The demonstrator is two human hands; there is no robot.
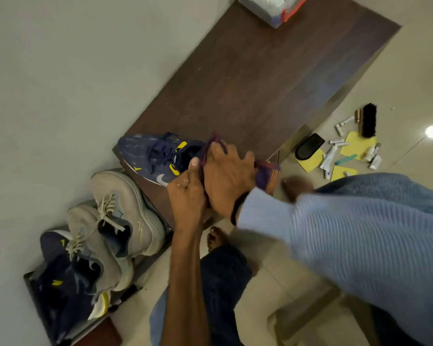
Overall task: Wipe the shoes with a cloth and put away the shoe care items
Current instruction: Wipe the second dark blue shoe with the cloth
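Note:
A navy sneaker (pixel 158 156) with yellow accents lies on the dark wooden bench (pixel 260 78) at its near end. My left hand (pixel 185 193) and my right hand (pixel 225 181) are pressed together just right of the shoe's heel. Both grip a dark purple cloth (pixel 268 174): a fold sticks up between them and an end hangs out past my right wrist. On the floor to the right lie shoe care items: a black brush (pixel 369 120), a black shoe-shaped pad (pixel 309 146), yellow cloths (pixel 355 146) and several small tubes (pixel 335 156).
Two beige sneakers (pixel 125 213) and another navy sneaker (pixel 68 273) sit on a low rack at the lower left, against the wall. A clear box with an orange clasp (pixel 273 8) stands at the bench's far end. My bare foot (pixel 215 238) rests on the tiled floor.

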